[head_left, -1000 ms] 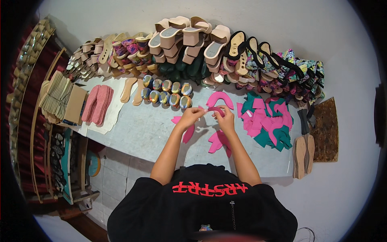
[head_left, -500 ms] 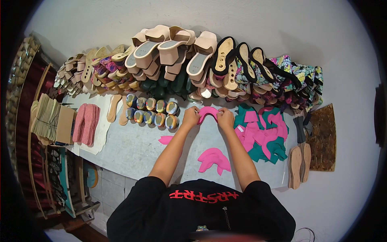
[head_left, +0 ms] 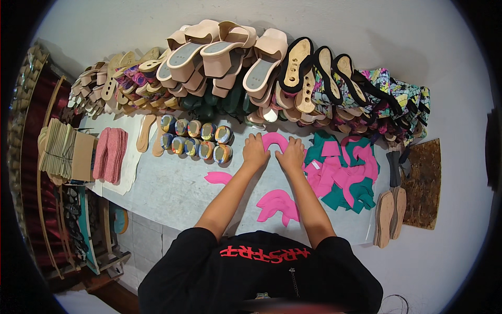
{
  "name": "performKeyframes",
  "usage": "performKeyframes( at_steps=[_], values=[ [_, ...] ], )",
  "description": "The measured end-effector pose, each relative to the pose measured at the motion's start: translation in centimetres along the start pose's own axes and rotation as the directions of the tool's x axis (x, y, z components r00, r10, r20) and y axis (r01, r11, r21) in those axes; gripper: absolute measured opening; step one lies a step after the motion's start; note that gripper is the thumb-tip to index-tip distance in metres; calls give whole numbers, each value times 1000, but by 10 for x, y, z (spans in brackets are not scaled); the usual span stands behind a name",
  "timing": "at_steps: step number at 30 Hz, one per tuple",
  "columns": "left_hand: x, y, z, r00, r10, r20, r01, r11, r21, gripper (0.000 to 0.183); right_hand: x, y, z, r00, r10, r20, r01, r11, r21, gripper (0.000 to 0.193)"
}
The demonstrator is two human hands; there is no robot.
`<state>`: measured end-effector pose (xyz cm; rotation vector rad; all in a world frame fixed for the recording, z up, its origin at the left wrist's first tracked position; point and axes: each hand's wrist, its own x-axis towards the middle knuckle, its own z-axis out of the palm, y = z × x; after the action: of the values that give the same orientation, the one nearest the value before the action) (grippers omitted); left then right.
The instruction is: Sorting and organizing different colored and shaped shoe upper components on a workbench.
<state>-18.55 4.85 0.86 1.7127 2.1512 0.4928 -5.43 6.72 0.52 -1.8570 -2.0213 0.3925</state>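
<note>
A pink arch-shaped cut piece [head_left: 274,137] lies on the grey worktable between my hands, its curve toward the far side. Over its left end rests my left hand [head_left: 255,150], fingers spread and thumb reaching to the inner edge. My right hand [head_left: 291,155] is laid the same way over the other end, fingers apart. Both hands hide the ends of the arch. Nearer to me lies a small pile of curved pink pieces [head_left: 277,205]. A single pink strip [head_left: 218,178] is left of my left forearm, which partly covers it.
Right of my hands, pink scraps [head_left: 330,172] overlap green pieces [head_left: 361,196]. Small colourful rolled items [head_left: 192,145] stand in two rows at left, beside pink soles [head_left: 111,156]. Stacked beige sandals [head_left: 264,70] line the wall. Tan soles [head_left: 384,217] stand at the right edge.
Both hands have gone from pinching the arch's ends to lying spread over them. The arch sits slightly farther from me. The view has shifted a little.
</note>
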Motion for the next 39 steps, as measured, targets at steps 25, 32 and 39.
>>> performKeyframes(
  at_steps=[25,32,39],
  values=[
    [-152,-103,-44,901,-433,33,432,886,-169,25,-142,-75,43,948,-255,192,206,948,243,23],
    [-172,-108,-20,962,-209,-175,136,924,-357,31,-141,-96,47,893,-203,402,-8,885,465,15],
    [-178,-106,-27,971,-222,-92,123,788,-603,24,-153,-91,55,868,-290,402,-138,638,757,18]
  ],
)
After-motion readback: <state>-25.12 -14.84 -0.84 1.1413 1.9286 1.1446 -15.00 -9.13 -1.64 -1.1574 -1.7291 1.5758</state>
